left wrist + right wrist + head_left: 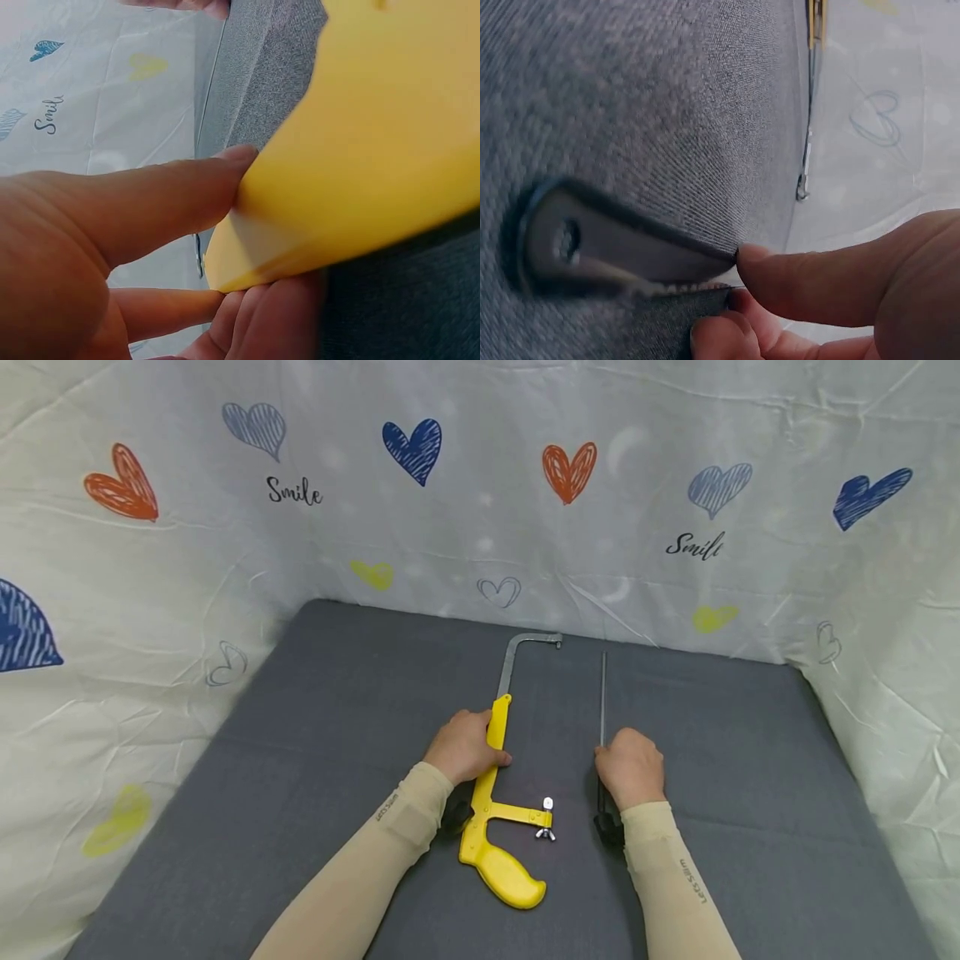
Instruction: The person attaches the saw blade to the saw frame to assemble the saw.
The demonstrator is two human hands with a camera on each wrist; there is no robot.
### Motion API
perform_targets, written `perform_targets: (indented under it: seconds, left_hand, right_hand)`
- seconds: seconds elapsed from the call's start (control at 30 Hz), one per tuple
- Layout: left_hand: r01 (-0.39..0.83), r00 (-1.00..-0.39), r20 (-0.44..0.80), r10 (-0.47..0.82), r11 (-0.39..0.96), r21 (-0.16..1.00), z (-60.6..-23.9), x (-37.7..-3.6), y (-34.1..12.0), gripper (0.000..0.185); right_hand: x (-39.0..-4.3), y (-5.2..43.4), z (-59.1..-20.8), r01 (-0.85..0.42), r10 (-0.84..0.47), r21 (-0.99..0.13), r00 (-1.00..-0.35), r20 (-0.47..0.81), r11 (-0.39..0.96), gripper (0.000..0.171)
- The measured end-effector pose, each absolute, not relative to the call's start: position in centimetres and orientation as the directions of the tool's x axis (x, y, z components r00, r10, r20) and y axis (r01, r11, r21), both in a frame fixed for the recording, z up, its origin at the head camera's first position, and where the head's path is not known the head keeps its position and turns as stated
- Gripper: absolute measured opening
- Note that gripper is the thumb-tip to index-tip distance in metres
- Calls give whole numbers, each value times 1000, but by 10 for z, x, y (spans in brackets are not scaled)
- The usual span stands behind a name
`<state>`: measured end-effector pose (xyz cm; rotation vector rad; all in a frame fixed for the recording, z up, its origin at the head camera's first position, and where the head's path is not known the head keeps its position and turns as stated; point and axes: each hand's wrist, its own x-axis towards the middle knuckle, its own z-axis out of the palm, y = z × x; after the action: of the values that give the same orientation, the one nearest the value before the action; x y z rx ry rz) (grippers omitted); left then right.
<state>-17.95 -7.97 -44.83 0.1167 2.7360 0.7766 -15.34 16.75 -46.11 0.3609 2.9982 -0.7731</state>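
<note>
We see the yellow hacksaw frame (497, 793) lying mid grey surface (315, 710), left hand (465, 747) w/ its grip clenched round the frame's bar. Just right, apart from it, lies the loose blade (603, 697); right hand (632, 768) pinches its near end. Wing nut (545, 833) sits btwn hands. Heart-print sheet (150, 568) walls the surface; nothing blocks either hand.

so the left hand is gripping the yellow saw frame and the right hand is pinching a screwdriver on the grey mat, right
Not quite. The right hand is pinching a loose saw blade, not a screwdriver: the right wrist view shows a flat strip with teeth and a hole at its end. The rest holds: the left hand grips the yellow saw frame, and both lie on the grey mat, as the head view shows.
</note>
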Motion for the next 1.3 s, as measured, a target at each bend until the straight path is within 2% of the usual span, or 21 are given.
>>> perform_targets:
  seconds: [0.37, 0.67, 0.73, 0.87, 1.03, 1.3]
  left_hand:
    - [-7, -952, -265, 152, 856, 517, -449, -180, -81, 84]
    - [-11, -950, -271, 152, 856, 517, -448, -181, -80, 86]
    - [-14, -951, -272, 149, 857, 515, -447, -181, -80, 87]
    - [-22, -950, -277, 143, 855, 518, -447, -181, -80, 88]
    - [-22, -949, -278, 146, 852, 523, -447, -181, -80, 88]
    - [-23, -947, -285, 149, 853, 522, -449, -181, -79, 91]
  right_hand:
    - [-154, 164, -464, 241, 242, -457, -969, -59, 856, 36]
    - [-156, 163, -465, 280, 263, -492, -959, -105, 824, 56]
    - [-157, 163, -464, 278, 264, -501, -959, -101, 819, 50]
    - [-157, 165, -464, 283, 265, -529, -958, -112, 800, 19]
    - [-159, 171, -465, 294, 222, -592, -956, -193, 750, 30]
    - [-162, 180, -473, 240, 80, -755, -967, -242, 610, 31]
